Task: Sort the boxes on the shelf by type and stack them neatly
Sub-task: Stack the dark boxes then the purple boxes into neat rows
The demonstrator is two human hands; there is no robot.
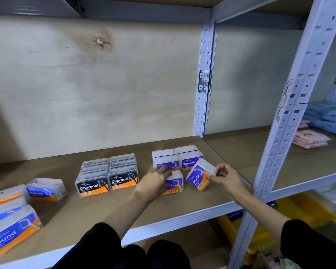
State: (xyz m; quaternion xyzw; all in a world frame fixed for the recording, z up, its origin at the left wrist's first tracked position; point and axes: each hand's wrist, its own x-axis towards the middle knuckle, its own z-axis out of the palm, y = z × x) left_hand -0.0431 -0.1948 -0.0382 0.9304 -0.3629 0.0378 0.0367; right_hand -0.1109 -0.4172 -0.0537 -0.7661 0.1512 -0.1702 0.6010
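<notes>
Item 1. Fingers [211,178] of the right hand [228,177]: thumb and fingertips pinch the right end of a tilted Smooth box [200,176]. Its label is turned toward the wearer, probably so the type can be read and the box squared up before it is set in line.

Item 2. Fingers [164,169] of the left hand [155,181]: curled over the top of the front Smooth box [176,183], which stands upright. Whether they clasp it or merely steady it cannot be told from this angle. It likely serves as the marker beside which the tilted box goes.

Item 3. Rear Smooth boxes [188,159]: two columns side by side, labels forward, just behind both hands.

Item 4. Charcoal boxes [107,177]: a block two wide and several deep. They sit left of the Smooth group with a gap between, which keeps the types apart.

Item 5. Round boxes [12,228]: far left, loose and at differing angles, judged not yet sorted.

Item 6. Shelf [97,210]: carries all the above. In the neighbouring bay are pink packets [310,139].
</notes>
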